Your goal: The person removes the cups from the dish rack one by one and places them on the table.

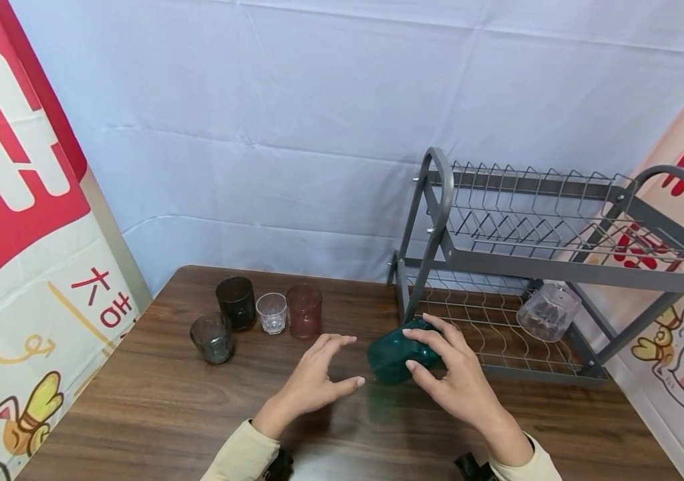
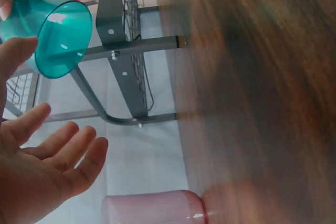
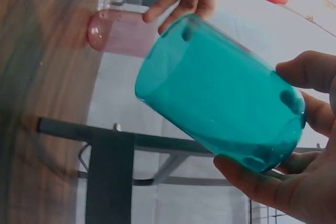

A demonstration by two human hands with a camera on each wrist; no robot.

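Observation:
My right hand (image 1: 459, 384) grips a clear teal plastic cup (image 1: 391, 357) near its base, fingers and thumb spread around that end. The cup is tilted on its side above the table, its mouth facing left, and it looks empty in the left wrist view. My left hand (image 1: 312, 382) is held off the cup's mouth, thumb and fingers apart, with nothing in it. Behind the left hand a pink tumbler (image 1: 304, 312) stands on the table beside a small clear glass (image 1: 272, 314).
A dark cup (image 1: 236, 304) and a smoky grey glass (image 1: 213, 339) stand at the table's left. On the right is a two-tier grey dish rack (image 1: 558, 260), its near left post close to the teal cup. A clear cup (image 1: 549, 312) lies tilted on the lower tier.

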